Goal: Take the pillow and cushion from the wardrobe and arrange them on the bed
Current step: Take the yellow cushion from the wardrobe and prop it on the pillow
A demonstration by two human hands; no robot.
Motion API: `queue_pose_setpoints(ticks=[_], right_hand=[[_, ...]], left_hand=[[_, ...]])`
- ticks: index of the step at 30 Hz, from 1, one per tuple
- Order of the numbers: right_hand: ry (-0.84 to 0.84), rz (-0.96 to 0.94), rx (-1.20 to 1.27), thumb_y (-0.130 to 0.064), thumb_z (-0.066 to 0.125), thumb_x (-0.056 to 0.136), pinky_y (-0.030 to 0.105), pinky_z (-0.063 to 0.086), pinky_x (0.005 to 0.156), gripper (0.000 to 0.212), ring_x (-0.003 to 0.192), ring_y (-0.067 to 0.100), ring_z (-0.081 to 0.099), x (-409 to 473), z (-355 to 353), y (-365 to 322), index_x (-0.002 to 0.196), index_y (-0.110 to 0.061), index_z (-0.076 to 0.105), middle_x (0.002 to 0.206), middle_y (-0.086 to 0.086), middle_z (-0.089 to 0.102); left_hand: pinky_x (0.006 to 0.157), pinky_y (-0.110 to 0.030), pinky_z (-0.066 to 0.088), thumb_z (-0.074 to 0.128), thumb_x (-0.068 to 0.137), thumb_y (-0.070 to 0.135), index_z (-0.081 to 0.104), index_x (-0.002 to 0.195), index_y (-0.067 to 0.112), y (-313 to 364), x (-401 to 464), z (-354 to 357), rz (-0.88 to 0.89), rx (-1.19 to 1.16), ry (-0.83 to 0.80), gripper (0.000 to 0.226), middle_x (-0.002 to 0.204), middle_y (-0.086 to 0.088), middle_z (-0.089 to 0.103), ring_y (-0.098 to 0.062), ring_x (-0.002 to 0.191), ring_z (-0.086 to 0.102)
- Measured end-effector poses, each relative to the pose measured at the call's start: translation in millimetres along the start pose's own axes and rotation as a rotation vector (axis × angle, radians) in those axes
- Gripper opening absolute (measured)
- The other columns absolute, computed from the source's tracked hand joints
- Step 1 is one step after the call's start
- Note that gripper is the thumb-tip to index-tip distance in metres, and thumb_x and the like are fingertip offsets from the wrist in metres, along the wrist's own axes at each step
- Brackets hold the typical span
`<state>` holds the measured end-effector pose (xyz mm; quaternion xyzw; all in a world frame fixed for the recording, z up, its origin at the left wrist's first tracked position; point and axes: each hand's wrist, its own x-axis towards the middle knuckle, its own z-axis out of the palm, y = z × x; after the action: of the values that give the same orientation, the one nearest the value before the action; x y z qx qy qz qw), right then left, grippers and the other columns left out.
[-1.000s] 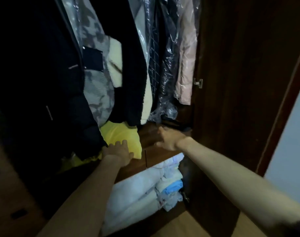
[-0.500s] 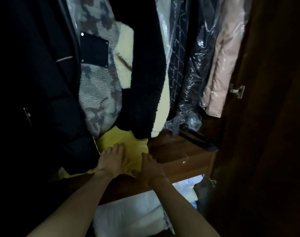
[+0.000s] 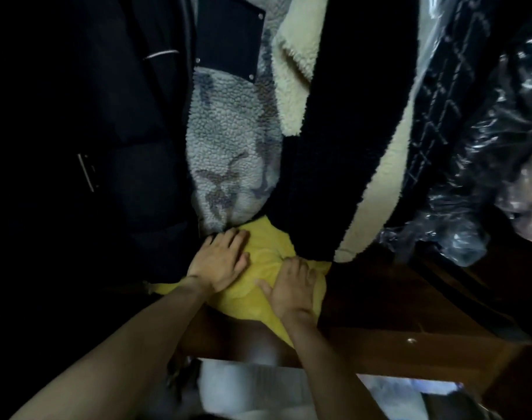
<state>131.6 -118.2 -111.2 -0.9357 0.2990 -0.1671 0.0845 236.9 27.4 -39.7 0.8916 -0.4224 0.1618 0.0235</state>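
A yellow cushion [image 3: 263, 269] lies on the brown wardrobe shelf [image 3: 380, 338], partly tucked under the hanging coats. My left hand [image 3: 219, 262] rests on its left part with the fingers spread over the fabric. My right hand [image 3: 295, 291] presses on its right part, fingers curled over the cushion's edge. Both hands grip the cushion. Its back part and left end are hidden by the dark clothes. No other pillow is identifiable in view.
Hanging above are a black jacket [image 3: 107, 116], a grey camouflage fleece [image 3: 228, 147], a black coat with cream lining [image 3: 349, 147] and garments in plastic covers [image 3: 486, 147]. White folded bedding [image 3: 258, 392] lies in the compartment below the shelf.
My right hand came from the right side of the shelf onto the cushion. Both hands now press on it, and the view has moved closer to the wardrobe.
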Motion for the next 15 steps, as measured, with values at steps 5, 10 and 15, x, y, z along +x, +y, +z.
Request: queue_pose_setpoints(ticks=[5,10,15], right_hand=[[-0.132,-0.086,0.161,-0.081,0.049,0.086,0.040,0.050,0.094,0.081,0.118,0.032,0.061,23,-33,36,0.132,-0.014,0.058,0.130,0.013,0.066],[-0.156,-0.139,0.300,-0.090,0.054,0.073,0.036,0.054,0.086,0.083,0.106,0.029,0.069,-14,-67,80,0.121,-0.023,0.067,0.114,0.005,0.075],[-0.127,-0.194,0.219,-0.091,0.050,0.074,0.037,0.053,0.081,0.075,0.099,0.027,0.069,-54,-89,134,0.110,-0.026,0.061,0.102,0.001,0.073]], left_hand=[[0.113,-0.041,0.028,0.026,0.100,0.060,0.017,0.158,0.021,2,-10,-4,-0.080,0.017,-0.064,0.070,0.158,-0.004,0.034,-0.025,0.138,0.036],[0.113,-0.042,0.027,0.005,0.074,0.089,0.013,0.159,0.026,27,-33,-3,-0.225,0.046,-0.204,0.106,0.159,0.001,0.034,-0.022,0.141,0.032],[0.116,-0.050,0.021,0.024,0.054,0.107,0.001,0.158,0.038,70,-41,3,-0.315,-0.105,-0.268,0.126,0.164,0.004,0.020,-0.024,0.147,0.023]])
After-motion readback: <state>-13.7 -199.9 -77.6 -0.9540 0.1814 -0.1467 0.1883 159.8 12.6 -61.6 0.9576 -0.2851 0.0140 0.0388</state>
